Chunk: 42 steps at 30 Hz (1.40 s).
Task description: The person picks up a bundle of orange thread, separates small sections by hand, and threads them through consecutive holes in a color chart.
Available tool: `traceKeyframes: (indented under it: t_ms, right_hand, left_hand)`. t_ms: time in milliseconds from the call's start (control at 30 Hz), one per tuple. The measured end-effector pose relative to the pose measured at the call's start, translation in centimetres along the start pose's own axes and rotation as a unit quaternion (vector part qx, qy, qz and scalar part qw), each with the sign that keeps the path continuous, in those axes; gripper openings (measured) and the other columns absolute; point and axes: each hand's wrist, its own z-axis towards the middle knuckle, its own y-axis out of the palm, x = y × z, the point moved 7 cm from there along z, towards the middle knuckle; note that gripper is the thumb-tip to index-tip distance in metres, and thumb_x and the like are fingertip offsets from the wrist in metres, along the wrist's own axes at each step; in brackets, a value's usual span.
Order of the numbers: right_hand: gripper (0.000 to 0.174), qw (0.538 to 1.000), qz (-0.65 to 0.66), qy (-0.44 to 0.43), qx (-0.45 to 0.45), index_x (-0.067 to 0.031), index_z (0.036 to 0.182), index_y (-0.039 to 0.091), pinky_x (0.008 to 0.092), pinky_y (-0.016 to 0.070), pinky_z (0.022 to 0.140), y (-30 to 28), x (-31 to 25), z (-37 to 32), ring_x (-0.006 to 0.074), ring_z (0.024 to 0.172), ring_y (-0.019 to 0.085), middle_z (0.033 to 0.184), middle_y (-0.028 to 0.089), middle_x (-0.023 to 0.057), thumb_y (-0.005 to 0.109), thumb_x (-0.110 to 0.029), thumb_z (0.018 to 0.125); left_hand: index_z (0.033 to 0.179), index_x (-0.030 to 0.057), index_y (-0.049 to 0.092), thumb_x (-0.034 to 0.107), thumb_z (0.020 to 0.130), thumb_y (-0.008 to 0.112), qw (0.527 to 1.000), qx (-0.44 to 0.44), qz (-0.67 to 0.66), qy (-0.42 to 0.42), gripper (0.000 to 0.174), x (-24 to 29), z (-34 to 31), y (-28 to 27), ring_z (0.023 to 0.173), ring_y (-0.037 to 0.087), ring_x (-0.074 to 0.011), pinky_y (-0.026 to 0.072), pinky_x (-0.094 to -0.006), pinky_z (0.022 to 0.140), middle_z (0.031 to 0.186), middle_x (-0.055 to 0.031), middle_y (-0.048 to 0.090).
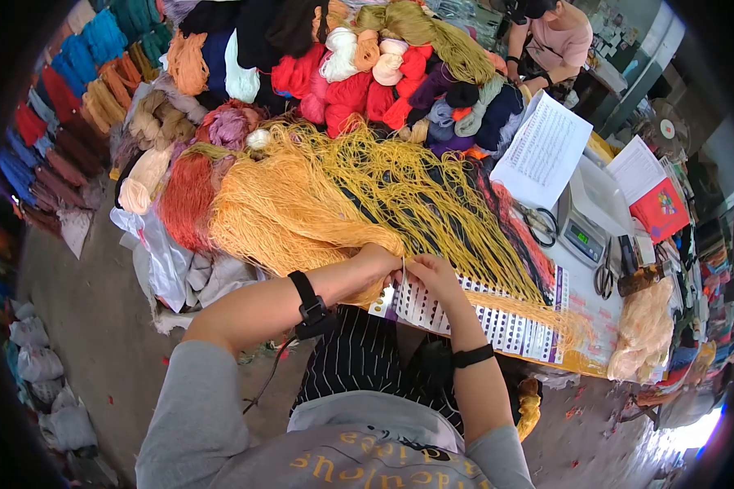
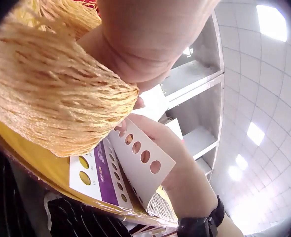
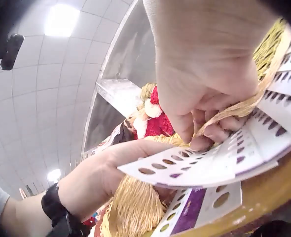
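A big hank of pale orange thread (image 1: pixel 289 208) spreads over the table, its near end drawn together at my left hand (image 1: pixel 377 261). In the left wrist view the gathered thread (image 2: pixel 61 94) bulges out beside that hand, which grips it. My right hand (image 1: pixel 436 275) is close against the left; in the right wrist view its curled fingers (image 3: pixel 217 131) pinch a thin strand of the same thread (image 3: pixel 246 106). Below them lie white punched cards (image 1: pixel 497 322) with rows of holes and purple bands. One card (image 2: pixel 143 158) tilts up beside the right hand.
Yellow thread (image 1: pixel 416 187) and heaped coloured yarn (image 1: pixel 347 98) cover the table's far side. To the right are scissors (image 1: pixel 540 226), a digital scale (image 1: pixel 581 232), paper sheets (image 1: pixel 544 151) and a peach thread bundle (image 1: pixel 644 330). Another person (image 1: pixel 550 41) is at the back right.
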Motion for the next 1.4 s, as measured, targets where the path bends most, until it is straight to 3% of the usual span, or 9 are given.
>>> traceKeyframes:
  t_ms: [267, 333, 400, 433, 500, 533, 600, 967, 1400]
  right_hand:
    - [0.032, 0.998, 0.019, -0.01, 0.052, -0.0006, 0.102, 0.054, 0.0263, 0.0457, 0.063, -0.2, 1.3, -0.2, 0.014, 0.071, 0.061, 0.081, 0.062, 0.0067, 0.059, -0.023, 0.08]
    - [0.036, 0.989, -0.114, -0.045, 0.08, -0.0047, 0.104, 0.054, 0.031, 0.0471, 0.069, -0.7, 1.7, 0.2, 0.021, 0.077, 0.062, 0.087, 0.064, 0.0102, 0.061, -0.027, 0.077]
    - [0.036, 0.983, -0.146, -0.051, 0.097, -0.0069, 0.104, 0.055, 0.0332, 0.047, 0.071, -0.5, 1.3, -0.2, 0.0238, 0.081, 0.062, 0.09, 0.065, 0.0108, 0.06, -0.029, 0.076]
    - [0.037, 0.976, -0.178, -0.058, 0.114, -0.0091, 0.104, 0.055, 0.0354, 0.0469, 0.074, -0.6, 0.8, -0.5, 0.0266, 0.084, 0.063, 0.093, 0.065, 0.0114, 0.06, -0.03, 0.074]
    - [0.035, 0.971, -0.196, -0.055, 0.126, -0.0098, 0.103, 0.055, 0.0357, 0.0469, 0.074, -0.6, -0.3, -1.3, 0.0269, 0.086, 0.063, 0.095, 0.065, 0.0111, 0.059, -0.031, 0.076]
    - [0.033, 0.965, -0.219, -0.053, 0.132, -0.0105, 0.102, 0.055, 0.036, 0.0469, 0.074, -0.4, -0.6, -1.4, 0.0272, 0.087, 0.062, 0.096, 0.065, 0.0107, 0.058, -0.031, 0.077]
    - [0.032, 0.966, -0.216, -0.055, 0.129, -0.0108, 0.102, 0.055, 0.0361, 0.0469, 0.074, -0.3, -0.4, -1.2, 0.0273, 0.087, 0.062, 0.095, 0.065, 0.0102, 0.058, -0.032, 0.077]
    - [0.027, 0.957, -0.236, -0.075, 0.155, -0.014, 0.098, 0.057, 0.0368, 0.0464, 0.069, -0.1, -0.4, -1.6, 0.0275, 0.079, 0.062, 0.085, 0.065, 0.009, 0.055, -0.035, 0.08]
    - [0.025, 0.934, -0.28, -0.1, 0.2, -0.0144, 0.097, 0.057, 0.0393, 0.0457, 0.061, 0.3, -1.3, -2.4, 0.0293, 0.07, 0.062, 0.074, 0.064, 0.0102, 0.054, -0.034, 0.083]
  left_hand:
    - [0.07, -0.0024, 0.063, 0.014, 0.079, 0.062, 0.996, 0.0, 0.047, 0.075, 0.019, 0.5, -0.2, -0.4, 0.046, 0.054, -0.0139, 0.0425, -0.0262, 0.043, 0.062, -0.0081, 0.062]
    - [0.073, -0.0023, 0.064, 0.015, 0.079, 0.063, 0.995, 0.014, 0.085, 0.056, 0.018, -0.1, -0.1, -0.8, 0.049, 0.056, -0.0143, 0.0444, -0.026, 0.046, 0.065, -0.0085, 0.063]
    - [0.07, 0.0009, 0.065, 0.021, 0.079, 0.062, 0.88, 0.192, 0.367, 0.233, 0.022, 1.0, 0.0, -2.5, 0.052, 0.058, -0.0135, 0.0435, -0.0242, 0.048, 0.058, -0.0068, 0.061]
    - [0.07, 0.0009, 0.065, 0.021, 0.079, 0.062, 0.879, 0.19, 0.371, 0.233, 0.022, 1.1, -0.4, -3.1, 0.052, 0.058, -0.0135, 0.0435, -0.0242, 0.048, 0.058, -0.0068, 0.061]
    - [0.073, -0.0012, 0.066, 0.025, 0.079, 0.063, 0.963, 0.089, 0.183, 0.174, 0.027, 0.5, -0.9, -4.1, 0.058, 0.061, -0.0155, 0.0454, -0.0248, 0.052, 0.064, -0.0086, 0.063]
    - [0.073, -0.0012, 0.066, 0.025, 0.079, 0.063, 0.963, 0.087, 0.191, 0.172, 0.027, 0.5, -0.8, -4.1, 0.058, 0.061, -0.0155, 0.0454, -0.0248, 0.052, 0.064, -0.0086, 0.063]
    - [0.073, -0.0027, 0.065, 0.026, 0.079, 0.063, 0.993, 0.032, -0.049, 0.104, 0.029, -0.5, -0.4, -4.1, 0.057, 0.061, -0.0179, 0.0452, -0.0265, 0.052, 0.067, -0.0098, 0.065]
    - [0.081, -0.0011, 0.064, 0.026, 0.081, 0.064, 0.986, -0.078, -0.145, -0.03, 0.027, -0.4, -0.7, -3.6, 0.054, 0.057, -0.0162, 0.0411, -0.0266, 0.048, 0.065, -0.0086, 0.061]
    - [0.089, -0.001, 0.064, 0.02, 0.081, 0.066, 0.996, -0.048, -0.043, 0.063, 0.023, 0.3, -0.8, -2.9, 0.06, 0.056, -0.0123, 0.0413, -0.0256, 0.05, 0.07, -0.0052, 0.061]
